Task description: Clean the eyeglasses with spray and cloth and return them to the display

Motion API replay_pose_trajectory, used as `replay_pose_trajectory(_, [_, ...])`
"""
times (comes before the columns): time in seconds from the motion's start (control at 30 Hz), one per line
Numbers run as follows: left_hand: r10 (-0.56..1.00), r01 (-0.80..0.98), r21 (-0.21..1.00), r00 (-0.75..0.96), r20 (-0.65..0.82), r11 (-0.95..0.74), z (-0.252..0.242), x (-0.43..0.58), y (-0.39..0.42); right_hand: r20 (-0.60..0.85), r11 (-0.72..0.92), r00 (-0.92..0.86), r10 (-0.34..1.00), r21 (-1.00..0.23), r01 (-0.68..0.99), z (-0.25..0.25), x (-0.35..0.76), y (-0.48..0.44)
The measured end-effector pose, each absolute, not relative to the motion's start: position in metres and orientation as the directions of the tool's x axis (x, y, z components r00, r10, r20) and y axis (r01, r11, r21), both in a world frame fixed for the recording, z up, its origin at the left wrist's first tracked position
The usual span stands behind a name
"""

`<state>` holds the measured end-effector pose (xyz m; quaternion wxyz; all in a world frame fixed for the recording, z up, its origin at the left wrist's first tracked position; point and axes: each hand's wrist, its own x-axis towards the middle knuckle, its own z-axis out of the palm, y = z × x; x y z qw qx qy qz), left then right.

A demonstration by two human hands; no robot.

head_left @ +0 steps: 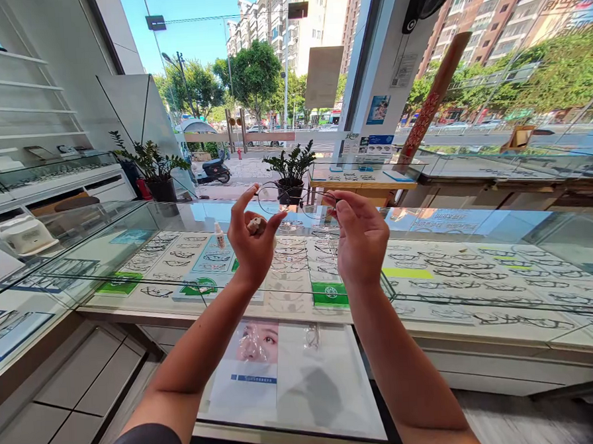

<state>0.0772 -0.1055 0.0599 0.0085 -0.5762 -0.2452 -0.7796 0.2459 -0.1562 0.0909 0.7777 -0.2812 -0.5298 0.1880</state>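
Observation:
Thin-rimmed eyeglasses (301, 200) are held up in front of me, above the glass display counter. At their left end, my left hand (252, 251) pinches the frame between raised fingers and thumb. A small crumpled whitish thing, perhaps a cloth (255, 225), is tucked in that palm under curled fingers. My right hand (361, 242) grips the other end of the eyeglasses, its thumb pressed against the fingers. Rows of other spectacles (291, 255) lie inside the counter beneath my hands, and a small white spray bottle (220, 235) stands left of my left hand.
The glass counter (426, 225) runs across in front of me. Nearer stands a lower white tabletop (335, 385) with a poster and a clear plastic-wrapped item. Potted plants (288, 173) (161, 189) stand beyond the counter, before large windows. A white device (21, 233) sits at left.

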Motion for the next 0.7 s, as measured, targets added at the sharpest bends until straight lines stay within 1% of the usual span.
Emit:
replay_pose_trajectory(0.17, [0.245, 0.307, 0.363, -0.363, 0.899, -0.88, 0.06, 0.079, -0.105, 0.679, 0.756, 0.355, 0.643, -0.635, -0.156, 0.092, 0.246, -0.155])
replay_pose_trajectory(0.33, [0.267, 0.298, 0.384, -0.367, 0.891, -0.874, 0.06, 0.08, -0.107, 0.672, 0.735, 0.31, 0.672, -0.655, -0.174, 0.091, 0.25, -0.152])
replay_pose_trajectory(0.47, [0.273, 0.289, 0.389, -0.369, 0.888, -0.875, 0.062, 0.081, -0.11, 0.666, 0.725, 0.29, 0.688, -0.649, -0.23, 0.09, 0.253, -0.15])
replay_pose_trajectory(0.53, [0.281, 0.279, 0.391, -0.364, 0.888, -0.877, 0.064, 0.082, -0.112, 0.674, 0.729, 0.281, 0.683, -0.649, -0.216, 0.09, 0.255, -0.149])
replay_pose_trajectory(0.7, [0.349, 0.219, 0.425, -0.317, 0.882, -0.878, 0.07, 0.079, -0.117, 0.706, 0.752, 0.295, 0.644, -0.655, -0.076, 0.09, 0.261, -0.147])
